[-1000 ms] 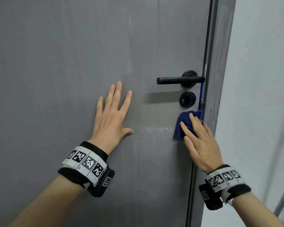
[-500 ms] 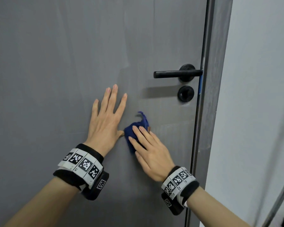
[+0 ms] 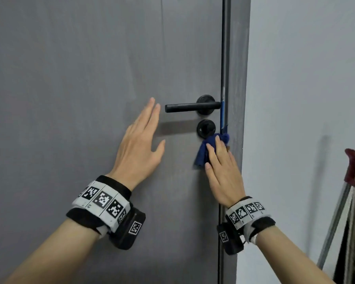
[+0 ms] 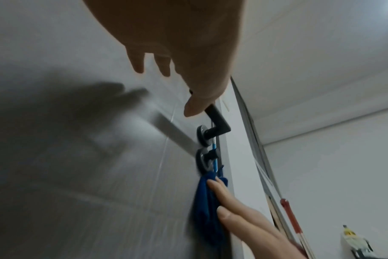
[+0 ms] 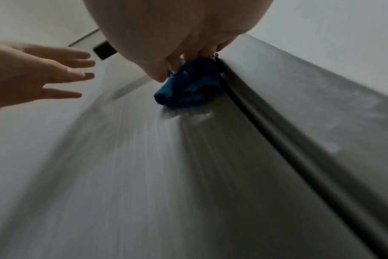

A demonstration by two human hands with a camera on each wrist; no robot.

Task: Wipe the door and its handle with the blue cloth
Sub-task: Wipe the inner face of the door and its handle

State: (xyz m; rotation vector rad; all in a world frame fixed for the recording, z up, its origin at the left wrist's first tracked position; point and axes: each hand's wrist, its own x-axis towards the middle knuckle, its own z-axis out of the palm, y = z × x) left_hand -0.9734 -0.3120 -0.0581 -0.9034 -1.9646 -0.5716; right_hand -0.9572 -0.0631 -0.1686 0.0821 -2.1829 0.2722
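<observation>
Fingers (image 3: 217, 148) of the right hand (image 3: 223, 175) lie straight and together on the cloth (image 3: 201, 154) and press it flat against the door (image 3: 80, 78). The cloth is dark blue and bunched. It sits just below the round lock (image 3: 205, 128), close to the door edge, and its top touches the dark gap between door and frame (image 3: 237, 78). In the right wrist view the thumb and fingertips dig into the upper folds of the cloth, and a pale smear shows on the door under it.

The left hand (image 3: 139, 146) is spread, fingers straight and a little apart, thumb out to the side. It holds nothing. It is left of the handle (image 3: 190, 107), with the fingertips near the free end of the black lever. Whether the palm touches the door I cannot tell; the left wrist view shows its shadow on the door.

A white wall (image 3: 305, 99) is right of the frame, and a metal pole (image 3: 336, 218) with red parts leans there.
</observation>
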